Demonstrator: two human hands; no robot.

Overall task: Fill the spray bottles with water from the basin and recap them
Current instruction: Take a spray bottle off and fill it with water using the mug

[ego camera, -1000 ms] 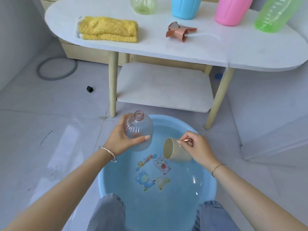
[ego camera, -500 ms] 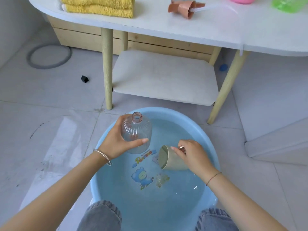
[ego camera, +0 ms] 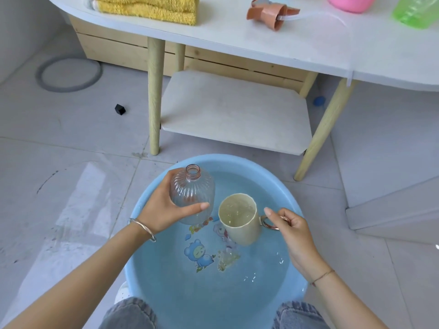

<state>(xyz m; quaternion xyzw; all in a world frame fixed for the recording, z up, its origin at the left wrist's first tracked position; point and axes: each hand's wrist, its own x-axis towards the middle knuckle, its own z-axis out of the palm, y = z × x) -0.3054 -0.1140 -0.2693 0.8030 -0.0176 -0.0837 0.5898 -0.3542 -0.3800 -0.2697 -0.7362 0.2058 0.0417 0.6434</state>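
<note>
Clear ribbed bottle hung over the far-left part of the blue basin, uncapped. Its long axis ran from base to neck toward the basin's far rim and slightly upward, with the open mouth pointing at the table's lower shelf. The left hand wrapped its body from the left, the thumb lying across the front and the other fingers hidden behind the plastic. The right hand pinched the ring handle of a cream cup, forefinger stretched out. The cup stood upright with water inside, just right of the bottle and apart from it by a narrow gap.

The near half of the basin lay as open water. A wooden table leg stood just beyond the far-right rim, and another beyond the far-left rim.

Whether the bottle's base touched the water could not be told, nor how much it held. Two denim knees covered the basin's near rim. On the white table, a yellow towel, a brown spray head, a pink bottle and a green bottle were all cut off by the top edge.
</note>
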